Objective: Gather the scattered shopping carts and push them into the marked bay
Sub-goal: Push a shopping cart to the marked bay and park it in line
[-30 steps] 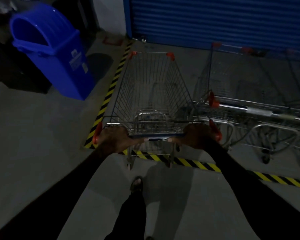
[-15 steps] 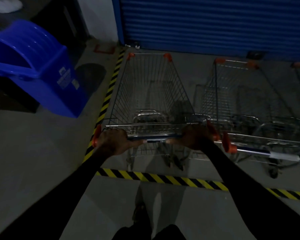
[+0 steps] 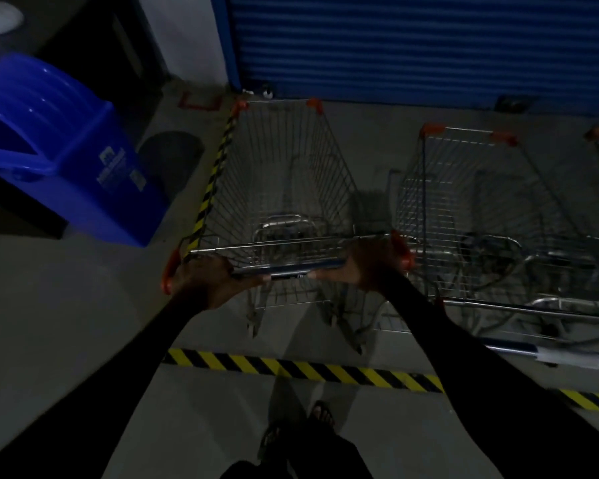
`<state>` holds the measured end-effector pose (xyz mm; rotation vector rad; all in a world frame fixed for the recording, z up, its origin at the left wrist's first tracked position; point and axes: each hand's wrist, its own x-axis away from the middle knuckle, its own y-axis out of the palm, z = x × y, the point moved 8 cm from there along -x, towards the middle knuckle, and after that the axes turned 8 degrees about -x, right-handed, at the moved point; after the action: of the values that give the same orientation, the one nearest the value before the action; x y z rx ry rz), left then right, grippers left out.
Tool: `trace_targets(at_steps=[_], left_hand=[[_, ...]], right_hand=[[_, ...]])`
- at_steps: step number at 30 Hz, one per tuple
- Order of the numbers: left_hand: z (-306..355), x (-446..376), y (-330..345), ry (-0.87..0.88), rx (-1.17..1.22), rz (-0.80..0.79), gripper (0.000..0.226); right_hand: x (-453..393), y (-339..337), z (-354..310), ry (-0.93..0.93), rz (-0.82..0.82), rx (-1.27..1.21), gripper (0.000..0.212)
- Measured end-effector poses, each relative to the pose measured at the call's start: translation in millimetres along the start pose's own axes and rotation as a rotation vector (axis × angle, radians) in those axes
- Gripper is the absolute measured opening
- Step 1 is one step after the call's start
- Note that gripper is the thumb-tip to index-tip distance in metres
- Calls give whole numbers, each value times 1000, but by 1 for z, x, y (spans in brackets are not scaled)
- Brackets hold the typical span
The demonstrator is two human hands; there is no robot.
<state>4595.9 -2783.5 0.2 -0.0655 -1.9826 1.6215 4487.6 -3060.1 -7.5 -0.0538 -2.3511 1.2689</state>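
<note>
Wire shopping cart with orange corner caps [image 3: 284,188] is now sitting fully past the yellow-black striped floor tape [image 3: 301,369], inside the bay; parking nearly done. Left hand [image 3: 204,280] and right hand [image 3: 367,267] are both gripping its handle bar. Parked wire cart [image 3: 464,216] is crowding the right; blue plastic bin [image 3: 83,174] is standing left, blue roller shutter [image 3: 412,46] ahead.

1. A blue plastic bin [image 3: 83,160] stands tilted at left on the grey concrete floor [image 3: 66,305], with white lettering on its side.
2. A blue roller shutter [image 3: 412,46] closes the back wall.
3. A dark cabinet [image 3: 94,46] stands behind the bin.
4. A dark round patch [image 3: 170,157] marks the floor beside the bin.
</note>
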Motion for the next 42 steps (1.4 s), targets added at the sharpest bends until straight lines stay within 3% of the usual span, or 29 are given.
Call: trace_targets(at_steps=[2, 4, 5, 7, 11, 13, 15, 18, 21, 24, 26, 32, 35, 42], left_hand=[[1, -5, 3, -11, 25, 18, 101], [3, -8, 5, -9, 61, 7, 100], [4, -10, 4, -4, 75, 10, 102], [3, -13, 2, -7, 89, 64, 105], [6, -7, 1, -15, 20, 195, 93], [9, -2, 0, 14, 56, 287, 82], [16, 3, -3, 90, 137, 401, 77], [30, 8, -3, 236, 283, 526, 54], [57, 9, -4, 345, 304, 534, 42], [90, 17, -10, 442, 263, 524, 46], [107, 28, -17, 530, 295, 561, 43], [144, 51, -23, 787, 342, 584, 42], [164, 66, -17, 907, 330, 563, 34], [209, 128, -19, 1108, 358, 485, 27]], right_hand=[[-4, 4, 3, -32, -29, -104, 67], [-10, -2, 2, -81, 18, -172, 72], [-11, -4, 1, -89, 20, -175, 65], [-9, -5, -3, -120, -32, -151, 33], [-5, -14, -3, -101, 104, 41, 67], [1, -15, -5, -142, 154, 73, 64], [12, -20, -13, -187, 219, -52, 51], [25, -24, -6, -178, 437, -212, 57], [51, -26, 10, -253, 692, -295, 44], [88, -18, 26, -149, 766, -407, 15], [113, -9, 44, -18, 817, -386, 8], [194, 10, 68, 204, 966, -426, 28], [234, 21, 62, 267, 984, -410, 49], [328, 59, 66, 528, 1091, -419, 32]])
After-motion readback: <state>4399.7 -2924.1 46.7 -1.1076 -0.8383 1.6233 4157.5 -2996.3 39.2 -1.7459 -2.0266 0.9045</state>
